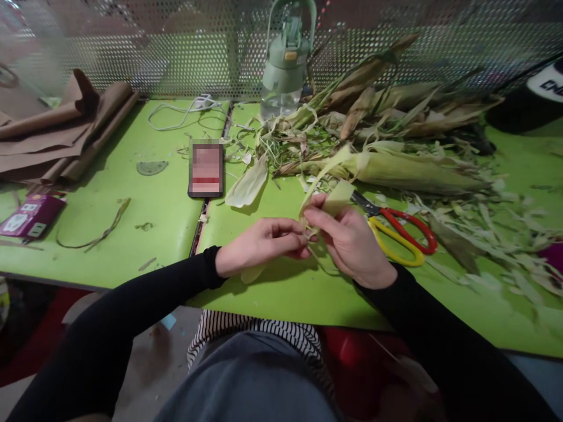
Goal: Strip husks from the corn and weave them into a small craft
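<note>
Both of my hands meet over the green table near its front edge. My right hand (347, 234) is closed on a pale corn husk strip (324, 174), whose upper end curls above the fingers. My left hand (268, 243) pinches at the strip's lower end, fingertips almost touching the right hand; a thin strand hangs below. Just beyond my right wrist lie scissors (407, 234) with one red and one yellow handle, their blades partly hidden. A loose husk piece (248, 184) rests ahead of my left hand. Behind the scissors lies a large pale green husk bundle (409, 170).
A phone (206, 170) lies left of centre. Behind it are a white cable (176, 114) and a green-lidded water bottle (285, 70). Brown paper (65, 129), a purple box (33, 217) and a protractor (152, 167) lie leftward. Dry husks (373, 105) and shreds (488, 252) cover the right.
</note>
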Demonstrator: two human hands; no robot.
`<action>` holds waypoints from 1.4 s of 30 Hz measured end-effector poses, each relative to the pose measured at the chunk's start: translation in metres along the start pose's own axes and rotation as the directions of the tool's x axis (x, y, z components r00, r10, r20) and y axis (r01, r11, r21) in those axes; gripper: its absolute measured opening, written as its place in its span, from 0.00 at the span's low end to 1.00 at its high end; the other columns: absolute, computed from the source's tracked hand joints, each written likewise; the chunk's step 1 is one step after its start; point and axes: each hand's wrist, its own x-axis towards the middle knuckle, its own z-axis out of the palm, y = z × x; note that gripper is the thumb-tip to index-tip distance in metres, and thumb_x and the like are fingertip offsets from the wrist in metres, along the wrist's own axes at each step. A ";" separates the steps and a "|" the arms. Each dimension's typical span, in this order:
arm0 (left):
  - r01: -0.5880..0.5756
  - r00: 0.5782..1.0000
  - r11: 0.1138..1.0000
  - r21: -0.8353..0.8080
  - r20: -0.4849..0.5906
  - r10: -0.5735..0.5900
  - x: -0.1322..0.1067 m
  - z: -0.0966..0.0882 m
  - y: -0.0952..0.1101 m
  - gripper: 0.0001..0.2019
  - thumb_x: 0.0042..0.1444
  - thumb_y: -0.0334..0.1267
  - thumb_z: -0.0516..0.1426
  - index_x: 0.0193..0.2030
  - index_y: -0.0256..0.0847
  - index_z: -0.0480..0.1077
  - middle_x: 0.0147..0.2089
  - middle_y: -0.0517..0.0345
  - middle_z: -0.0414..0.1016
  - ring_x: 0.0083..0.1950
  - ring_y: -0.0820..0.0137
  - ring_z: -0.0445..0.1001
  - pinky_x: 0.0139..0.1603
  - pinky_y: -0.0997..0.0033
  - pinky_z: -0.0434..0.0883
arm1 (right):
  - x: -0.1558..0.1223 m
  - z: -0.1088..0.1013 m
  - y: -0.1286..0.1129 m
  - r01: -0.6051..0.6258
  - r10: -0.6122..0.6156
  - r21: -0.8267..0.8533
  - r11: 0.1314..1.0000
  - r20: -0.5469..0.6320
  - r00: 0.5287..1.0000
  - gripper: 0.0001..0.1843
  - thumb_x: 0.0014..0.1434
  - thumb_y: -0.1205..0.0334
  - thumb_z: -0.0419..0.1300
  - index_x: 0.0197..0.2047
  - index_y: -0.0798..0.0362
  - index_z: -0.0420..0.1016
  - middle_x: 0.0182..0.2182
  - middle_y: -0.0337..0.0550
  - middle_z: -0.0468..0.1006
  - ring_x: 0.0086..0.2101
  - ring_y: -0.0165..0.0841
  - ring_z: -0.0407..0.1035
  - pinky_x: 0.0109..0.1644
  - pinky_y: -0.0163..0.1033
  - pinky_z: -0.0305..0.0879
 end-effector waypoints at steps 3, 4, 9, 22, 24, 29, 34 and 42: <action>0.016 0.999 0.998 -0.055 -0.040 -0.018 -0.002 0.003 0.002 0.04 0.60 0.31 0.59 0.36 0.33 0.74 0.34 0.54 0.79 0.38 0.75 0.77 0.50 0.72 0.73 | 0.003 -0.003 0.003 0.013 -0.013 -0.010 1.000 -0.025 1.000 0.13 0.58 0.51 0.65 0.33 0.50 0.69 0.22 0.33 0.67 0.22 0.26 0.62 0.25 0.34 0.63; 0.023 0.999 0.998 -0.062 -0.042 -0.026 -0.002 0.004 0.002 0.05 0.61 0.32 0.58 0.36 0.33 0.74 0.34 0.54 0.80 0.38 0.75 0.77 0.50 0.72 0.73 | 0.003 -0.003 0.003 0.014 -0.014 -0.013 1.000 -0.019 1.000 0.13 0.59 0.51 0.65 0.34 0.50 0.70 0.22 0.32 0.67 0.22 0.26 0.61 0.26 0.34 0.62; 0.006 0.999 0.997 -0.076 -0.041 -0.010 0.001 0.004 -0.005 0.09 0.58 0.39 0.64 0.35 0.33 0.76 0.33 0.55 0.80 0.36 0.75 0.76 0.48 0.70 0.73 | -0.001 0.000 0.001 0.036 -0.036 -0.074 0.997 -0.008 0.999 0.11 0.60 0.53 0.65 0.36 0.50 0.70 0.22 0.32 0.68 0.23 0.26 0.62 0.26 0.33 0.62; 0.035 0.999 0.971 -0.237 -0.024 -0.041 0.006 0.007 -0.014 0.12 0.55 0.41 0.67 0.39 0.32 0.78 0.38 0.49 0.83 0.38 0.71 0.80 0.51 0.66 0.75 | 0.002 -0.004 -0.004 -0.039 0.041 -0.087 0.995 0.030 0.999 0.18 0.58 0.43 0.65 0.38 0.51 0.73 0.26 0.35 0.71 0.22 0.26 0.64 0.21 0.32 0.61; 0.040 0.998 0.959 -0.280 -0.034 -0.052 0.006 0.006 -0.012 0.13 0.58 0.42 0.64 0.41 0.32 0.78 0.40 0.46 0.84 0.42 0.68 0.81 0.53 0.63 0.75 | 0.007 -0.012 -0.003 -0.004 0.004 -0.073 0.997 0.000 1.000 0.23 0.58 0.39 0.63 0.39 0.52 0.75 0.33 0.41 0.75 0.28 0.28 0.68 0.26 0.34 0.65; -0.032 0.994 0.942 -0.335 -0.109 -0.005 0.006 0.003 -0.007 0.11 0.58 0.40 0.63 0.40 0.31 0.78 0.45 0.43 0.83 0.47 0.63 0.82 0.54 0.61 0.75 | 0.010 -0.028 0.000 0.076 -0.080 -0.306 0.949 0.001 0.997 0.20 0.60 0.42 0.62 0.40 0.51 0.76 0.35 0.42 0.77 0.32 0.32 0.70 0.38 0.39 0.68; -0.122 0.969 0.923 -0.365 -0.243 0.032 0.008 -0.003 0.000 0.09 0.58 0.38 0.64 0.40 0.33 0.78 0.39 0.50 0.84 0.39 0.70 0.81 0.51 0.66 0.75 | 0.003 -0.034 -0.003 0.391 -0.577 -0.800 0.455 0.070 0.814 0.07 0.64 0.56 0.61 0.37 0.50 0.74 0.34 0.44 0.76 0.34 0.36 0.68 0.38 0.43 0.66; -0.170 0.945 0.917 -0.361 -0.324 0.048 0.013 -0.009 -0.002 0.06 0.60 0.35 0.63 0.42 0.34 0.76 0.40 0.53 0.82 0.42 0.72 0.79 0.49 0.69 0.74 | -0.001 -0.018 0.013 0.736 -0.499 -0.677 0.009 0.634 0.591 0.09 0.66 0.66 0.58 0.45 0.46 0.79 0.39 0.45 0.81 0.39 0.37 0.73 0.42 0.44 0.69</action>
